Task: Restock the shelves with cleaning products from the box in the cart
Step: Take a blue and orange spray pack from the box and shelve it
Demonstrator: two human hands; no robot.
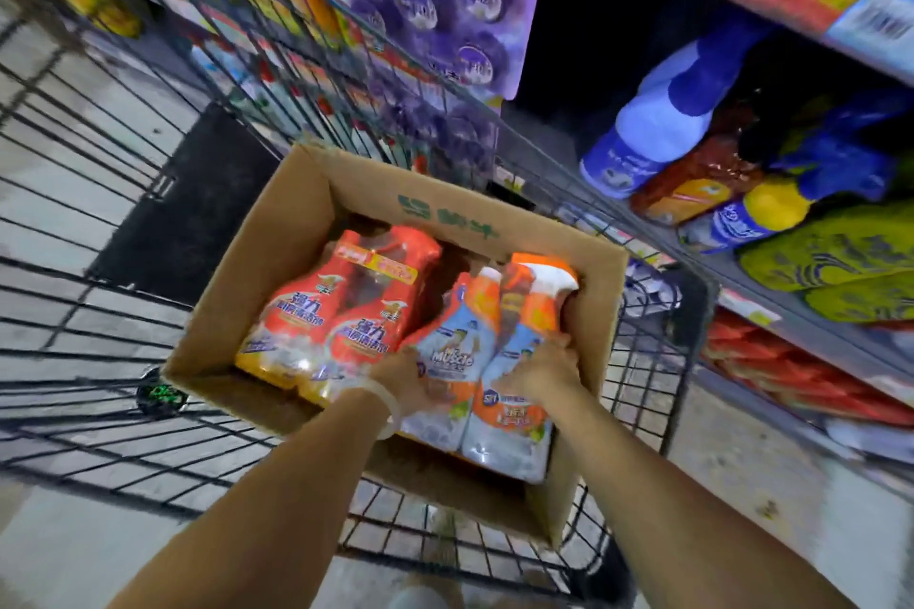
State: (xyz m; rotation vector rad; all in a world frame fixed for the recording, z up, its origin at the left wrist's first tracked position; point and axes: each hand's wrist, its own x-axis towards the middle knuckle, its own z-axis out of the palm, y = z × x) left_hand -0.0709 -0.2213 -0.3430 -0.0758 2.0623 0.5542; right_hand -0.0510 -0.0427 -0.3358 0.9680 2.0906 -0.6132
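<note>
A: Cardboard box, open top, sits in the wire cart. What's inside?

B: Two shrink-wrapped twin packs. Red spray-bottle pack lies on the left side of the box, orange-and-blue spray-bottle pack on the right, the two touching along the middle. Trigger heads point away from the camera.

A: Hands?

B: Both on the orange-and-blue pack. Left hand grips its left edge near the middle, fingers curled round the wrap. A pale bangle is on that wrist. Right hand grips the right side, fingers wrapped between the pack and the box wall.

A: Is the pack lifted?

B: Can't tell; it is inside the box, base end near the close wall.

A: Shelves?

B: To the right of the cart. Upper shelf holds lying bottles: a white-and-blue bottle, a yellow-capped bottle just beside it, green packs nearer the camera. Red packs sit on the shelf below. Purple packs hang beyond the cart's far side. Frame is motion-blurred, labels mostly unreadable.
</note>
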